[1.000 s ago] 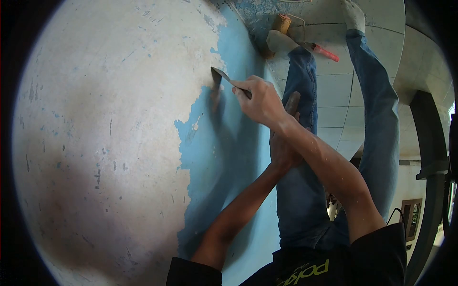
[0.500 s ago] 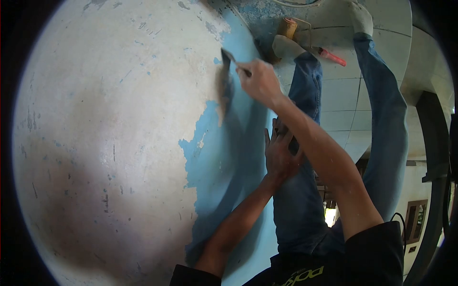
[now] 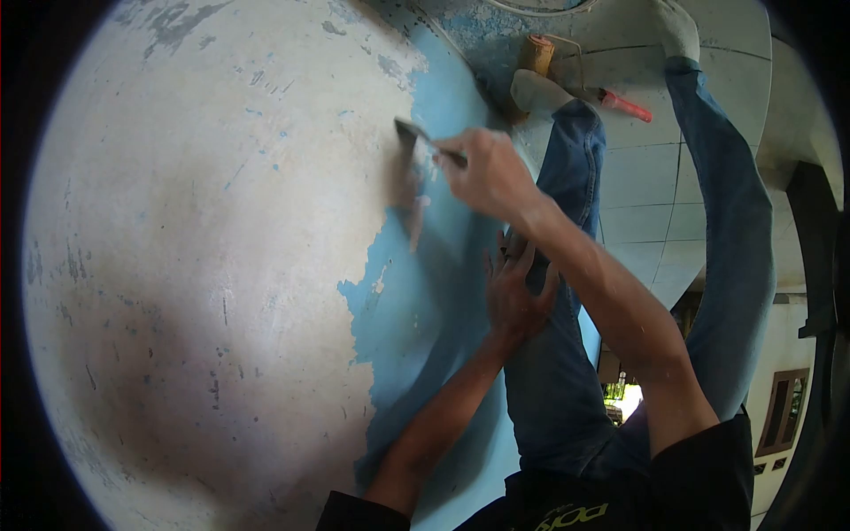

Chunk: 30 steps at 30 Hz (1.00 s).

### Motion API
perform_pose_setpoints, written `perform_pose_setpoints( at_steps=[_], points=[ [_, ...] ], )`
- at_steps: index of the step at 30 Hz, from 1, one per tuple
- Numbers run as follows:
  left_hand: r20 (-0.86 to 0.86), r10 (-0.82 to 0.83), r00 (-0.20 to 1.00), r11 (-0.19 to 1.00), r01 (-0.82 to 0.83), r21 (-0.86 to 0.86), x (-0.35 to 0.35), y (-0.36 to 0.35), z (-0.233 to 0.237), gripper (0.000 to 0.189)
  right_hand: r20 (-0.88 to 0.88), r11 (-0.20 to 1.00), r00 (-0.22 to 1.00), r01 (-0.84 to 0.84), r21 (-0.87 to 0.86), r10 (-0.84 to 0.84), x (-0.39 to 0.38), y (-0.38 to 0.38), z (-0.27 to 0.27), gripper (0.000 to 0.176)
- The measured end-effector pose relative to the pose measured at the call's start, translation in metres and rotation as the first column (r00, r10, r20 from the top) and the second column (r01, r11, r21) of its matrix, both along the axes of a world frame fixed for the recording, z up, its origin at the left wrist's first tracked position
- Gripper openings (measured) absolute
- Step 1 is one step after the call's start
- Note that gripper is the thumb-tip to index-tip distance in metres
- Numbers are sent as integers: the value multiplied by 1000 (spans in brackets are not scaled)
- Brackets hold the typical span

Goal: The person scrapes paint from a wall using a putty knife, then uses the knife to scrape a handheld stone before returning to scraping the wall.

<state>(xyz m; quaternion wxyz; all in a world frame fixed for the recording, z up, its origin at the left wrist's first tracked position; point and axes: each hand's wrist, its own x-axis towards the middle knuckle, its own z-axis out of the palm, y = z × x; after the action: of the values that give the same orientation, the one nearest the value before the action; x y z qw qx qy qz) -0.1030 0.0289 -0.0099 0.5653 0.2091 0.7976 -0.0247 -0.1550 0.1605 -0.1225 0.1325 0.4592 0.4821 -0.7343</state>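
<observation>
My right hand [image 3: 490,172] grips the handle of a metal scraper [image 3: 414,135], whose blade lies against the wall at the edge between bare pale plaster [image 3: 204,248] and the blue paint [image 3: 416,292]. Flakes of paint hang just below the blade. My left hand [image 3: 513,292] rests flat with spread fingers on my left knee in blue jeans [image 3: 567,177], lower than the right hand. Both forearms are bare, coming out of black sleeves.
A paint roller [image 3: 535,55] with a red handle [image 3: 627,106] lies on the pale tiled floor [image 3: 637,177] beyond my knee, close to the wall's foot. My other jeans leg [image 3: 735,230] stretches along the right. A dark doorframe [image 3: 815,265] stands far right.
The scraper went up the paint edge, then came back down a little and left onto the bare plaster. My left hand slid lower on the knee and spread its fingers.
</observation>
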Motion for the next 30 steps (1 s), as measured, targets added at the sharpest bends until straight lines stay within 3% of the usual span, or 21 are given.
perform_pose_setpoints(
  at_steps=[1, 3, 9, 11, 15, 22, 24, 30],
  points=[
    [0, 3, 1000, 1000, -3, 1, -2, 2, -1, 56, -88, 999, 996, 25, 33, -22, 6, 0, 15, 23],
    [59, 78, 995, 997, -79, 2, -5, 2, 2, 53, -91, 1000, 996, -10, 11, 11, 11, 1, 27, 23],
    [-6, 40, 999, 998, -39, 57, -2, 5, 3, 51, -43, 1000, 999, -16, 26, 17, 8, 1, 28, 21],
    [-12, 58, 998, 995, -57, 81, 5, -6, -1, 53, -56, 992, 998, 34, 123, -28, 8, -22, 36, 21],
    [42, 11, 999, 999, -13, 35, 3, 3, 4, 55, -58, 970, 997, 64, 235, -52, -9, -21, 0, 23],
    [71, 123, 990, 991, -126, 53, 5, 2, 6, 54, -85, 991, 996, -12, 130, 24, 3, -12, 24, 22],
    [54, 13, 998, 1000, -14, 8, 6, 3, 4, 56, -51, 992, 998, -22, 128, 29, -6, -10, 12, 22],
    [124, 46, 991, 999, -48, 8, 1, 2, 5, 60, -60, 989, 998, -20, 147, 29, 7, -19, 11, 21]
  ],
)
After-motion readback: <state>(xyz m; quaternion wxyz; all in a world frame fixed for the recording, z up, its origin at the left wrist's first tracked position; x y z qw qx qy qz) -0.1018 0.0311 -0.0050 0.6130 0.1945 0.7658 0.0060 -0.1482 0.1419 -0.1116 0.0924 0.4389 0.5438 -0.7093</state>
